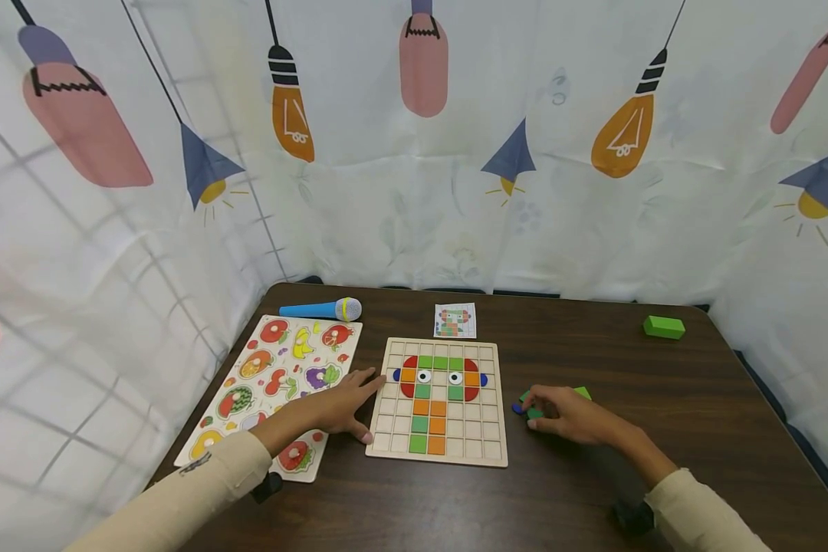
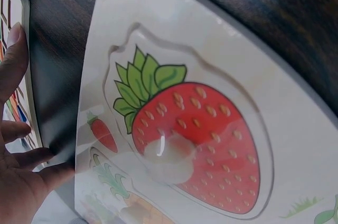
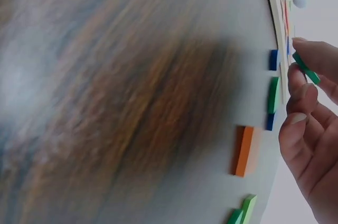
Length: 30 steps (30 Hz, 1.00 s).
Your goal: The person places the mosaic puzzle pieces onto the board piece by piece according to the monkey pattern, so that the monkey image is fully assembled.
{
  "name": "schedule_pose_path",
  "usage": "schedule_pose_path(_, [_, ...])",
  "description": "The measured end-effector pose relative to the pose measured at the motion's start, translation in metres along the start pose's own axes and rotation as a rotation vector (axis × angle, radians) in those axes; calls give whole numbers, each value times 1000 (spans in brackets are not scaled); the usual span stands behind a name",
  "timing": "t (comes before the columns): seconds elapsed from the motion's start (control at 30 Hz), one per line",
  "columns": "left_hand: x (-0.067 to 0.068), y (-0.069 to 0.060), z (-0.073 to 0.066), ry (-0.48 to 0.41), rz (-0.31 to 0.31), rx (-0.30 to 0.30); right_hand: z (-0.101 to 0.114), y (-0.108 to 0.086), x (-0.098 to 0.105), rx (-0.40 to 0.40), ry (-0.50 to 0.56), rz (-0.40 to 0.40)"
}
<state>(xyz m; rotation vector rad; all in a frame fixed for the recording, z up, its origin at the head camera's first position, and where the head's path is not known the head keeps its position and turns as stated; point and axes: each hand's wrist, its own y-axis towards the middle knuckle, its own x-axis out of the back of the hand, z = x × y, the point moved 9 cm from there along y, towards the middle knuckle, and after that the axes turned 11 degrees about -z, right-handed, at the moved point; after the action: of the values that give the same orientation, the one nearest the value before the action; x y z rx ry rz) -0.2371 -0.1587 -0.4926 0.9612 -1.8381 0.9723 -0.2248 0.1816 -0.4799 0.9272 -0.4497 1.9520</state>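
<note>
A square wooden grid board [image 1: 476,441] lies mid-table, with red, orange, green and blue tiles forming a face-like pattern. My left hand [image 1: 348,402] rests at its left edge, fingers spread, fingertips touching the rim. In the left wrist view, the left hand [image 2: 21,176] is partly cut off. My right hand [image 1: 571,415] is to the right of the board. Between its thumb and finger, the right hand [image 3: 317,145] pinches a small green tile [image 3: 306,68]. Loose on the table near it are a blue piece [image 3: 273,60], a green piece [image 3: 273,94] and an orange block [image 3: 244,150].
Left of the board lies a fruit puzzle board [image 1: 248,429], partly under my left forearm. A blue toy microphone [image 1: 310,310] lies behind it. A small pattern card [image 1: 455,320] sits beyond the grid board. At the far right is a green block [image 1: 664,327]. Printed curtains surround the table.
</note>
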Motion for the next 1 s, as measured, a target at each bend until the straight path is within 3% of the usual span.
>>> schedule_pose_path(0.4, [1,0,0,10,-1,7,27,13,-13,65,98,51])
schedule_pose_path(0.7, [0,1,1,8,-2,3,37,21,-24,61,218,87])
schedule_pose_path(1.0, [0,0,0,6,3,9,48,37,-42,70,193,25])
